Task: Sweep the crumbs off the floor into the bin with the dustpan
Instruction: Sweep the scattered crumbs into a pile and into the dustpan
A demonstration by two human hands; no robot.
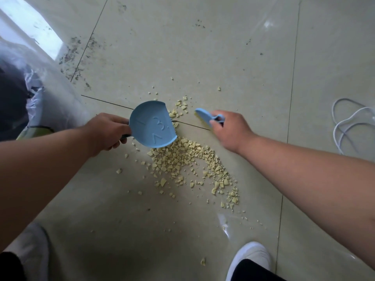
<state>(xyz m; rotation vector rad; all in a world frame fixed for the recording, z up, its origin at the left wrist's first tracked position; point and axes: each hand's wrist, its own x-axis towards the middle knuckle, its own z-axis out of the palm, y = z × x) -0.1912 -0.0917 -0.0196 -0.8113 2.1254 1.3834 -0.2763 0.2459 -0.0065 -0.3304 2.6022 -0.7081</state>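
Tiled floor (223,47): crumbs (182,157) lie between dustpan (153,124), gripped by left hand (107,131), and brush (205,116), clasped by right hand (229,128).

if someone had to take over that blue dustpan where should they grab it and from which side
Take the dustpan by its short handle at the rounded back end, coming from the left, where the left hand already wraps it. The flat open lip faces right toward the crumbs, so a grip there would block scooping.

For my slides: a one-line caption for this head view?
Left hand holds a blue dustpan, right hand a small brush, over yellow crumbs.
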